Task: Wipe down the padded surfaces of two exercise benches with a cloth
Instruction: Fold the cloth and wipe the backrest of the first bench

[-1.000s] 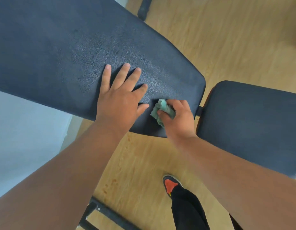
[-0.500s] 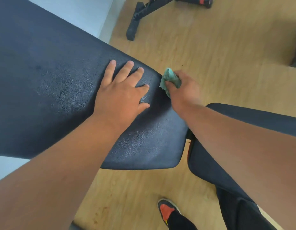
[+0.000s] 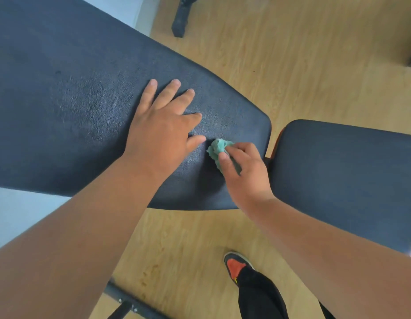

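A long dark padded bench back (image 3: 73,107) runs from upper left to centre. To its right, across a narrow gap, lies the dark seat pad (image 3: 338,176). My left hand (image 3: 160,132) rests flat on the back pad with fingers spread. Just to its right, my right hand (image 3: 243,171) grips a small crumpled teal cloth (image 3: 217,147) and presses it on the pad near its lower end. Most of the cloth is hidden under my fingers.
Wooden floor (image 3: 280,65) surrounds the bench. A black frame foot (image 3: 180,21) stands at the top, and a black metal bar (image 3: 128,300) runs along the floor at the bottom. My shoe (image 3: 235,265) and dark trouser leg are bottom centre. A pale wall (image 3: 18,215) is at left.
My right hand has drawn the cloth from the pad's far edge back toward me, to beside my left thumb. The left hand has stayed flat on the pad.
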